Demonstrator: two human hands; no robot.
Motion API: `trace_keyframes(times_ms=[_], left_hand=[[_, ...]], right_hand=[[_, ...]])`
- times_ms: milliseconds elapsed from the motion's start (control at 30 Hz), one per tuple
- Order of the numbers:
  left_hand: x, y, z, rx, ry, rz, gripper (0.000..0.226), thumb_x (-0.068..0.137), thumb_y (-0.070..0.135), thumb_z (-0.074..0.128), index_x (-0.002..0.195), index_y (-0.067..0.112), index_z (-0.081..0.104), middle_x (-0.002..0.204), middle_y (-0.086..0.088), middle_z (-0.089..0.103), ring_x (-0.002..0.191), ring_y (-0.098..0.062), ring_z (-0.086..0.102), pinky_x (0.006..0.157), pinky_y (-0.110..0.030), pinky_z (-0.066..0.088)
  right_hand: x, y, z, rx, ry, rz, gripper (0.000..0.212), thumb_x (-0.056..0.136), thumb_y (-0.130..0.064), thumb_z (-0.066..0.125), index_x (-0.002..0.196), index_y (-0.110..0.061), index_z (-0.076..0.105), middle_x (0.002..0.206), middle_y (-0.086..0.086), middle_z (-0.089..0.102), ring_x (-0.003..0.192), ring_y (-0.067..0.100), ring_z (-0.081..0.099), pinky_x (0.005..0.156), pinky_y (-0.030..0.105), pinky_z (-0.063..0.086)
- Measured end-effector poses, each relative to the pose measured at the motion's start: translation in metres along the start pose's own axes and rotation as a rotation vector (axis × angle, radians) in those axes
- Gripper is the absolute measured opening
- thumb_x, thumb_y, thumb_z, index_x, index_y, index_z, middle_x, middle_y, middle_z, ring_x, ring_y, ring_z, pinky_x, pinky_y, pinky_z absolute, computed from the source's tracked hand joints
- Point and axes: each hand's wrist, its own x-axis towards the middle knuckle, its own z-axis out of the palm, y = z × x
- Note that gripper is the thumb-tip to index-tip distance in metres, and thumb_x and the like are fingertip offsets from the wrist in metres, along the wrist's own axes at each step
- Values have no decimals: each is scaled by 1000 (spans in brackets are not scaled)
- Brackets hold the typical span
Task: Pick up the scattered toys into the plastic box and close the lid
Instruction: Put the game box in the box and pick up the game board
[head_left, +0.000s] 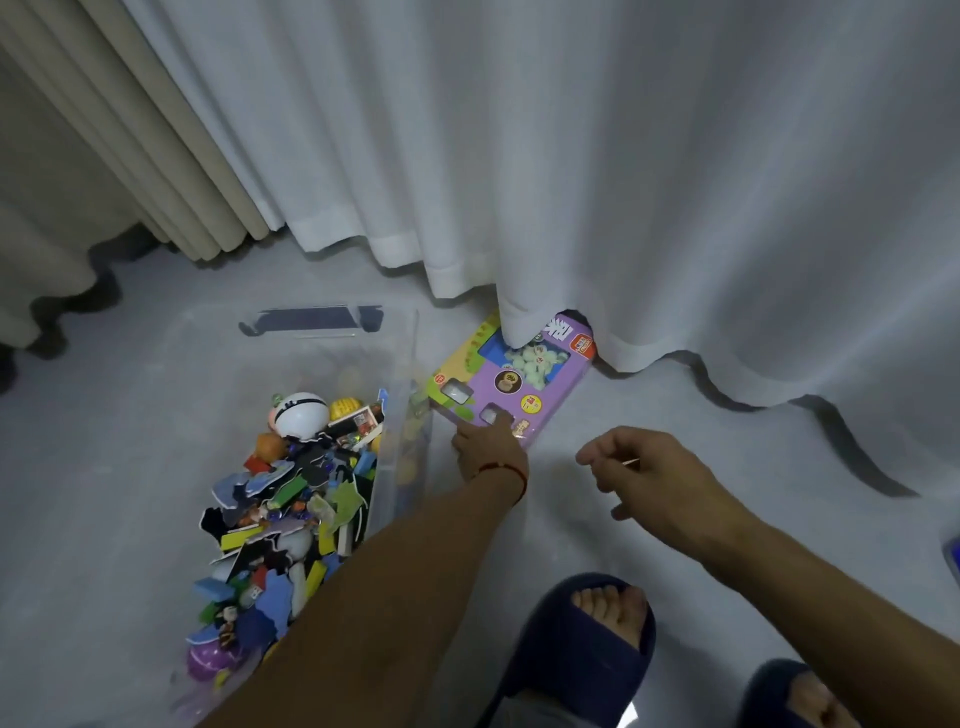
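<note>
Fingers of the left hand reach the near edge of the purple toy package, the index finger pressing on its face; whether any finger has hooked under the edge cannot be told, so no grip shows. The right hand hovers just beside it, its fingers loosely curled and holding nothing.

The package lies flat on the floor, just right of the clear plastic box, with its far end tucked under the hem of the white curtain. The box stands open and is already heaped with puzzle pieces, blocks and balls; its lid is not clearly seen.

To do this step well, it seems best to drag the package toward the body first, freeing it from the curtain, then pinch it along a long edge with thumb on top. Being broad and flat, it will probably sit best laid level across the pile, toward the emptier far end, so the lid can later shut without fouling.
</note>
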Motion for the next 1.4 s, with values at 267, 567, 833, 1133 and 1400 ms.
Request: trace_keyframes(times_ms=[267,567,833,1133,1400], left_hand=[[-95,35,-86,-622,-63,217,41,85,42,64,118,21,52,120,-21,54,112,-33,42,89,-30,43],[-199,8,-179,-672,-91,460,35,87,38,62,118,25,50,124,-14,40,87,-18,43,75,-26,44],[-183,-87,-266,-1018,200,277,63,75,56,59,132,46,36,124,-7,49,100,-23,61,91,-41,53],[-150,-233,-224,-1700,19,-135,45,91,3,61,134,3,48,114,-19,68,92,-29,72,71,-38,60],[-148,-302,-195,-1431,287,-219,37,78,0,62,114,4,65,105,-16,70,84,-27,65,60,-27,57]], right_hand=[[2,-20,2,467,183,222,46,94,-34,60,130,-7,53,123,11,59,100,29,64,79,41,59],[-64,-80,2,955,372,185,10,91,2,46,91,3,56,79,23,62,62,27,62,42,28,51],[-117,-142,4,936,159,-77,14,94,2,46,98,-6,57,56,3,63,43,12,58,46,27,50],[-92,-129,73,632,-343,-195,33,98,-20,61,126,-38,55,112,6,74,105,28,71,87,45,59],[-65,-98,78,414,-77,-152,21,99,-13,58,116,-16,68,113,11,69,97,28,71,80,40,62]])
